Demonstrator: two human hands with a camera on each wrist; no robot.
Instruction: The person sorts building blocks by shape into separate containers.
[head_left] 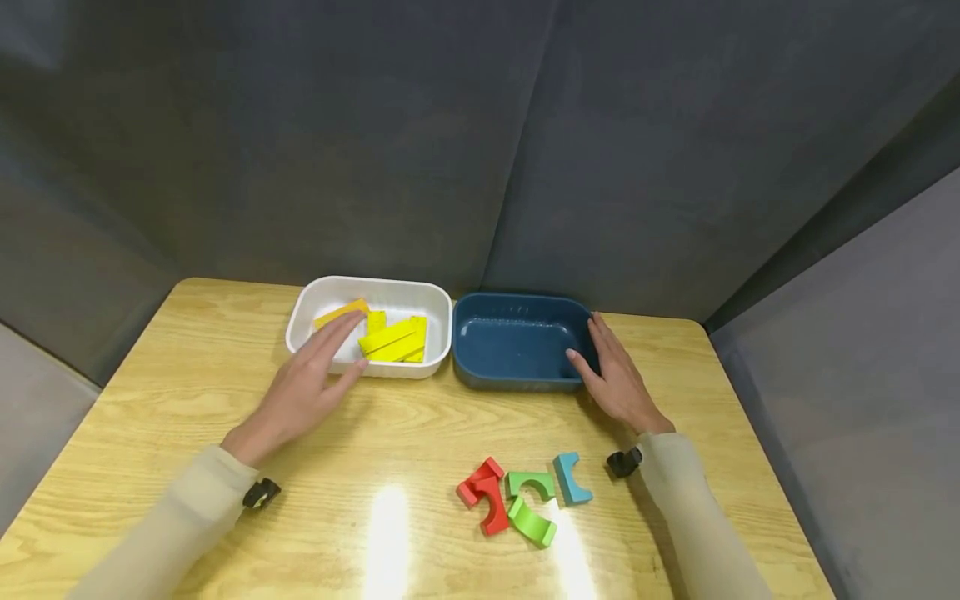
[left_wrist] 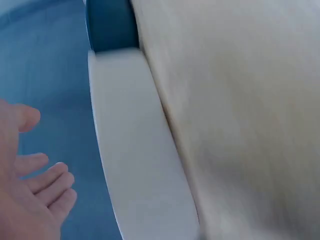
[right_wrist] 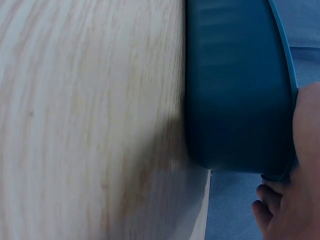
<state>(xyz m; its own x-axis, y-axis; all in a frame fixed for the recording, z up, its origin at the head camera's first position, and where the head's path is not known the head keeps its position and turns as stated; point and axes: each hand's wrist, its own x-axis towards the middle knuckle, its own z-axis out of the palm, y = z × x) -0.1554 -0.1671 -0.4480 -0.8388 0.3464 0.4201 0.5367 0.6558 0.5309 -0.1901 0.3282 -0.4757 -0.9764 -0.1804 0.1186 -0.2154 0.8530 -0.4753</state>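
My left hand [head_left: 303, 387] reaches over the front left part of a white plastic bin [head_left: 390, 369], its fingers loosely extended and holding nothing. Inside that bin lie several yellow blocks [head_left: 390, 337] and an orange block [head_left: 341, 313], partly covered by the fingertips. At the right end of a dark blue bin [head_left: 517, 385], my right hand [head_left: 618, 383] grips the wall, thumb over the inner side and fingers along the outside. In the right wrist view, fingers [right_wrist: 270, 200] curl past the blue bin's end. The two bins stand side by side.
Nearer on the wooden table [head_left: 322, 517] lie red arch blocks [head_left: 493, 504], green arch blocks [head_left: 532, 523] and a blue arch block [head_left: 572, 480]. A dark grey curtain [head_left: 360, 150] hangs behind the table's far edge.
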